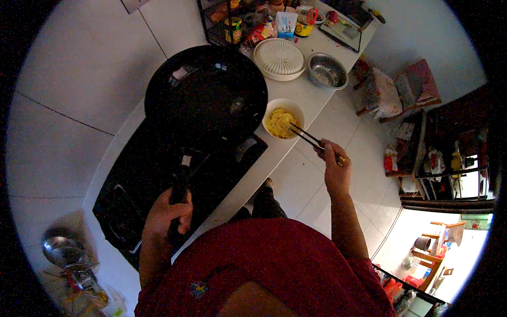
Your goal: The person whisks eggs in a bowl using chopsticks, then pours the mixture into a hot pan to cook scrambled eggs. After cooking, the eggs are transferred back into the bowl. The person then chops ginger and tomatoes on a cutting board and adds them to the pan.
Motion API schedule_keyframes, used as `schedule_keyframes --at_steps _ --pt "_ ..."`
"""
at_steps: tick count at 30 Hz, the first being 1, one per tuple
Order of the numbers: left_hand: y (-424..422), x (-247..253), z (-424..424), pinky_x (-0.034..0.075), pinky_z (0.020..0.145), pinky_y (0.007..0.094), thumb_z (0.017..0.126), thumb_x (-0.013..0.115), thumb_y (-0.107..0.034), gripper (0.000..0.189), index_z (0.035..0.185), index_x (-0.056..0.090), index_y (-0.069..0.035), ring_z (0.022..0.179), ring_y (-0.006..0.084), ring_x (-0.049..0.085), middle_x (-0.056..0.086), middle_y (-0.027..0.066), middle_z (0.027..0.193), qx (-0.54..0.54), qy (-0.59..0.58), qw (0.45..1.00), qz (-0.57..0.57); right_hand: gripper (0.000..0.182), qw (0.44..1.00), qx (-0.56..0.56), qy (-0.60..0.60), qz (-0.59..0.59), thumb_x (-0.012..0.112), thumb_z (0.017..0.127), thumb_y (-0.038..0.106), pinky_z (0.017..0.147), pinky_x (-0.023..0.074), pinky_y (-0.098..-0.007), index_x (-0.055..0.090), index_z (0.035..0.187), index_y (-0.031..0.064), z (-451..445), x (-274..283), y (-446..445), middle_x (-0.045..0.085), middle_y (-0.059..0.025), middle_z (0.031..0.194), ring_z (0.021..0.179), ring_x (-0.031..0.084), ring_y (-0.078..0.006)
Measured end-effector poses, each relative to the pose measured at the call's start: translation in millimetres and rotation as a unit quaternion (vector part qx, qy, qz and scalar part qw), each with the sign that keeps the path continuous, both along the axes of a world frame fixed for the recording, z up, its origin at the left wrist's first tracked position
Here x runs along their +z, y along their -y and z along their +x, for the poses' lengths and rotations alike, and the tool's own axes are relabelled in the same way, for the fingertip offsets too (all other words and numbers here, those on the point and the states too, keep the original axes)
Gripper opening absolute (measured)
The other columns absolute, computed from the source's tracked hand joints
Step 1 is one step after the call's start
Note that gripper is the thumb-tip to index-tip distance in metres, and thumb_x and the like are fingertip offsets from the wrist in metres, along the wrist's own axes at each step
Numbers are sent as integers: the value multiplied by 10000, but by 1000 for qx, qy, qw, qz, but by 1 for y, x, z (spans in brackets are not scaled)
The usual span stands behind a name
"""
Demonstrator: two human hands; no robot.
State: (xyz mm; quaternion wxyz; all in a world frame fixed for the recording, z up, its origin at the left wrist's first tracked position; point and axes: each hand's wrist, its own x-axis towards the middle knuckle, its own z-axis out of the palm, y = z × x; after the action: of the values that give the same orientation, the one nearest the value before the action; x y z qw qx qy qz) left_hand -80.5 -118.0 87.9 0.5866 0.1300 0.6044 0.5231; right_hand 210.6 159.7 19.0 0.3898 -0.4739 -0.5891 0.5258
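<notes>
My left hand (168, 214) grips the black handle of a large dark wok (206, 99), which is lifted and tilted at the far side of a black cooktop (225, 170). The wok's inside looks dark, with a few bright reflections. In my right hand (336, 158) is a pair of dark chopsticks (307, 136). Their tips reach into a white bowl (302, 113) on the counter, touching or close to yellow food (280, 123) that looks like scrambled egg. The bowl stands just right of the wok.
Beyond the bowl, a ribbed cream lidded container (279, 59) and a steel basin (328, 72) sit on the counter (285, 89). Jars and packets crowd a black rack (218, 23) behind. At lower left is a metal ladle (65, 251). A shelf (420, 158) stands right.
</notes>
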Motion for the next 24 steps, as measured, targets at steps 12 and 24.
schedule_keyframes --at_steps 12,24 --pt "55 -11 -1 339 343 308 773 640 -79 263 991 507 -17 371 158 418 480 55 554 124 94 986 55 251 998 16 -11 56 504 977 147 891 533 -360 591 1103 -52 -10 8 -16 634 -152 1081 962 648 -253" --pt "79 -52 -12 349 343 310 765 649 -88 284 1005 524 -1 362 166 432 491 56 563 205 142 967 47 278 999 -7 -33 13 498 981 180 902 524 -367 582 1092 -61 -20 9 -21 620 -166 1100 977 647 -275"
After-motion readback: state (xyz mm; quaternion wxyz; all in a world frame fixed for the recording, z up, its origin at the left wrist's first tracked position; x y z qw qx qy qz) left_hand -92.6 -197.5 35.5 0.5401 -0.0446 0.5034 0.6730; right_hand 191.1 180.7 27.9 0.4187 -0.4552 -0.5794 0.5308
